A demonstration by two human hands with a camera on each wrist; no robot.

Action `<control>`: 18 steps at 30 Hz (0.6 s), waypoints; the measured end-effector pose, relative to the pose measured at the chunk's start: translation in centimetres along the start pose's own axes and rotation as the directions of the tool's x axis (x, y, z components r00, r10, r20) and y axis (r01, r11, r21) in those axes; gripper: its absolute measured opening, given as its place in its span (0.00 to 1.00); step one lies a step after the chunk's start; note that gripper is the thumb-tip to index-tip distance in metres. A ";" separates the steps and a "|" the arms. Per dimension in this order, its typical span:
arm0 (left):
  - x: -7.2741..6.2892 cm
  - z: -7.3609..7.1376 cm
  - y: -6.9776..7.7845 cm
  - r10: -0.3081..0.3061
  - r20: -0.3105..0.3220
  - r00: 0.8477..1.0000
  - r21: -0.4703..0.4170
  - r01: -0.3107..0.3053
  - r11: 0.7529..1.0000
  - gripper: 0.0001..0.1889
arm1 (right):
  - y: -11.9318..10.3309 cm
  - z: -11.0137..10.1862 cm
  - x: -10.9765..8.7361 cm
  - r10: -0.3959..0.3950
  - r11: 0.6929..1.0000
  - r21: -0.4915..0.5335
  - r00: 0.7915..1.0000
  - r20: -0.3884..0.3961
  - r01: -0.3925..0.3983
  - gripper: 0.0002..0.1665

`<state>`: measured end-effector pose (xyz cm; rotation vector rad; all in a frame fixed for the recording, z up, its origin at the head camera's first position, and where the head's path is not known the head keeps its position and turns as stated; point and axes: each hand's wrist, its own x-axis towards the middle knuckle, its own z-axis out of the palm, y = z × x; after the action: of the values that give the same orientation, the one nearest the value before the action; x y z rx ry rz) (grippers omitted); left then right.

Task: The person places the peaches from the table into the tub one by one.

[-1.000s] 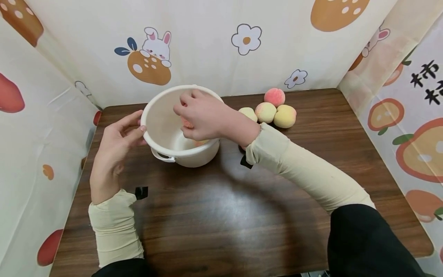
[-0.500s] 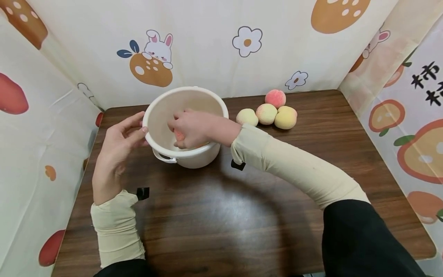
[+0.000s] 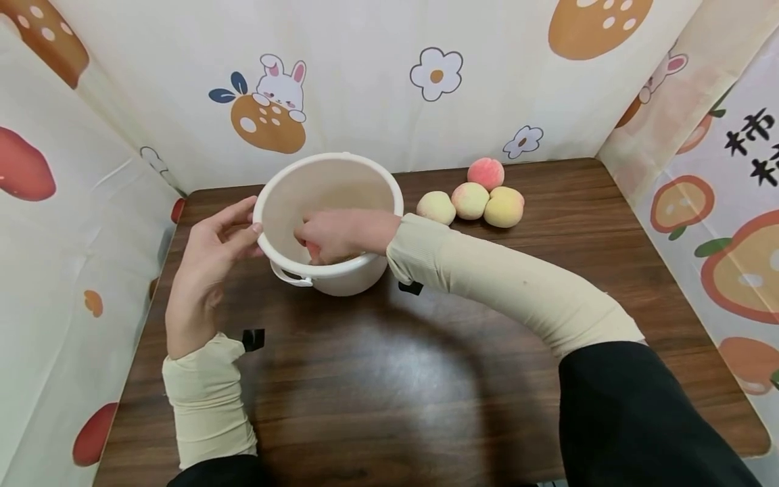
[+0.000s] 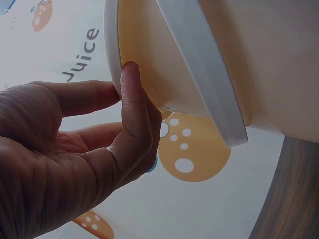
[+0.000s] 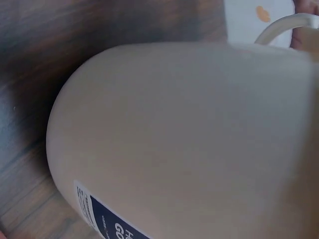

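Note:
A white bucket (image 3: 341,277) stands upright at the back left of the wooden table. My left hand (image 3: 209,253) pinches its rim on the left side; in the left wrist view the thumb and fingers (image 4: 132,94) lie on either side of the rim. Down inside the bucket, my right hand (image 3: 343,233) holds a reddish peach (image 3: 313,250), mostly hidden by the fingers. From the right wrist, only the bucket's outer wall (image 5: 174,124) with a dark label (image 5: 114,219) shows, not the hand.
Right of the bucket, several peaches sit in a cluster: pale yellow (image 3: 436,207), blushed (image 3: 470,200), yellow (image 3: 504,207) and pink (image 3: 485,173). A printed curtain (image 3: 365,101) hangs behind the table (image 3: 389,392). The bucket's handle (image 3: 291,276) hangs at its front left.
My right hand has gone lower and slightly left into the bucket with the reddish peach. The left hand keeps its hold on the rim.

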<state>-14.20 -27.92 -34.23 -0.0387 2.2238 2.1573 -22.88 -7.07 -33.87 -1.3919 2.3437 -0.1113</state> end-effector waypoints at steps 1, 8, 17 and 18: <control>0.0 0.0 0.0 0.001 0.000 1.000 0.001 -0.001 1.000 0.32 | 0.1 0.0 0.1 0.007 1.000 -0.002 1.000 0.010 -0.007 0.12; 0.0 0.0 -0.1 0.000 -0.004 1.000 -0.002 0.000 1.000 0.33 | 0.3 -0.1 0.5 -0.021 1.000 -0.004 0.996 0.088 0.021 0.09; 0.0 -0.2 0.1 -0.020 -0.010 1.000 0.016 0.020 1.000 0.32 | -0.3 0.0 1.1 -0.119 0.992 -0.019 0.983 0.140 0.123 0.11; 0.0 -0.2 0.1 -0.019 -0.013 1.000 0.022 0.019 1.000 0.32 | -0.3 0.0 1.1 -0.119 0.992 -0.012 0.983 0.141 0.122 0.10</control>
<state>-14.19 -28.10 -34.14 -0.0733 2.2448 2.1283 -23.09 -8.18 -34.07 -1.5013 2.1526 -0.0231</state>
